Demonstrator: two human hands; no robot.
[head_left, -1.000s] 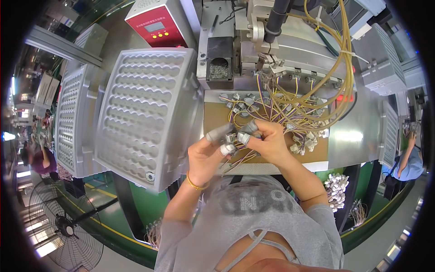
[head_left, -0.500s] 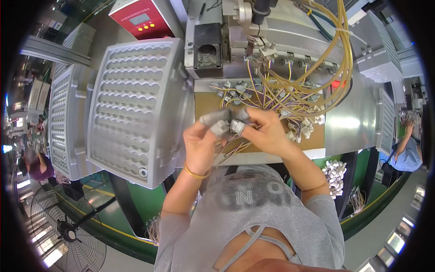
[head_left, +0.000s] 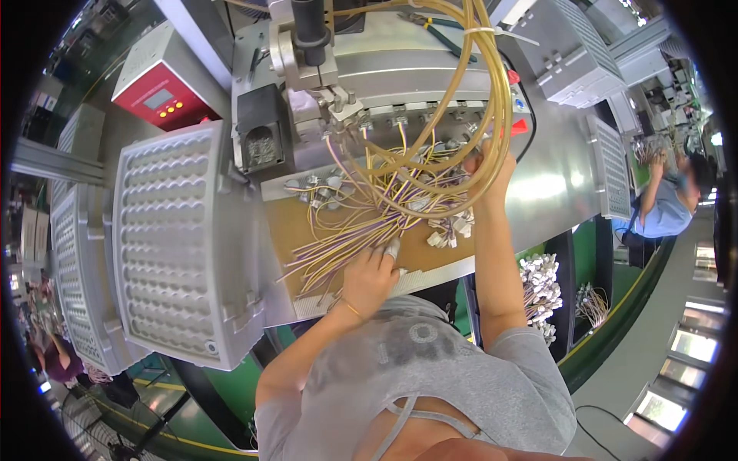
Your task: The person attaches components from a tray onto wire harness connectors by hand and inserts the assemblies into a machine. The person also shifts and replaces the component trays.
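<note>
My left hand [head_left: 372,278] lies at the near side of a spread of yellow and purple wires [head_left: 330,250], on a brown board [head_left: 280,223]. Its fingers are stretched over the wires, the thumb apart, and pale covers show on the fingertips. My right hand [head_left: 496,173] reaches to the right end of a metal fixture [head_left: 419,117]. Looped yellowish tubes [head_left: 503,84] cross in front of it and its fingers are mostly hidden. White connectors [head_left: 452,227] lie between the hands; grey capped parts [head_left: 323,188] sit at the wires' far left.
To the left stand pale ridged trays [head_left: 165,246], below a red-fronted control box [head_left: 157,100]. A black bin [head_left: 264,131] with metal bits stands beside the fixture. Cutting pliers [head_left: 442,32] lie on top. Bunched white connectors [head_left: 540,288] hang at right; a co-worker [head_left: 665,207] sits beyond.
My hands were together over the board, handling small grey parts. They have separated: the left is down on the wires, the right has moved to the fixture. The view has shifted to the right.
</note>
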